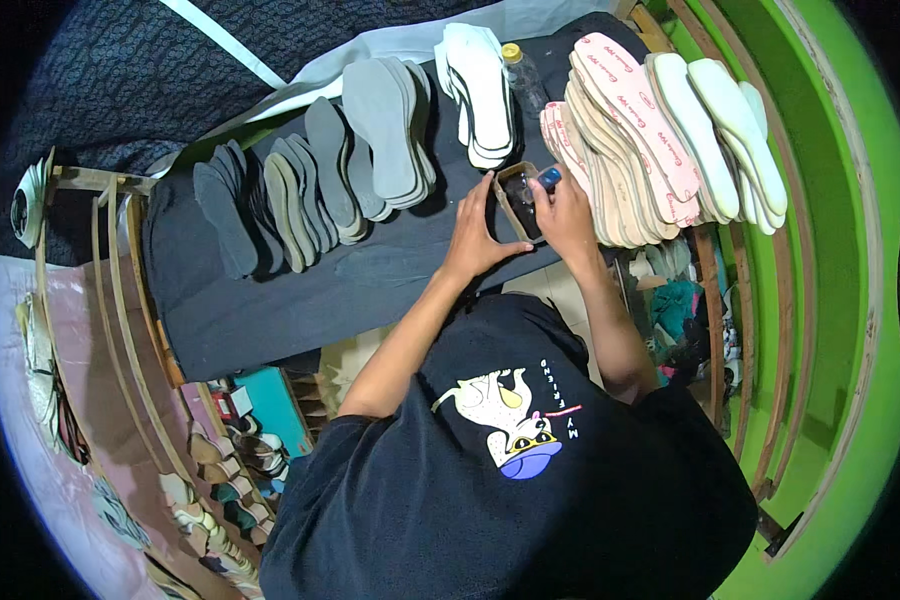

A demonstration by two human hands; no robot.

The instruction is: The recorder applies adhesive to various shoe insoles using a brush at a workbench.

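Observation:
A small brown, open-topped box (517, 212) with dark contents stands on the black-covered table (400, 265). My left hand (475, 235) spans its left side, with the fingertips at the far corner and the thumb at the near corner. Closed above the box's right side, my right hand (567, 212) grips a tool with a blue handle (549, 178). The tool's lower end is hidden in the box and behind my hand, so its exact kind does not show. Just right of that hand rises a stack of beige insoles (620, 190), several with red-printed white tops.
Grey and dark insoles (385, 130) stand in overlapping piles on the left. White insoles (475, 95) lie at the back, beside a clear bottle with a yellow cap (513, 55). More pale insoles (740, 130) lean at far right, near wooden rails (785, 240) and a green wall.

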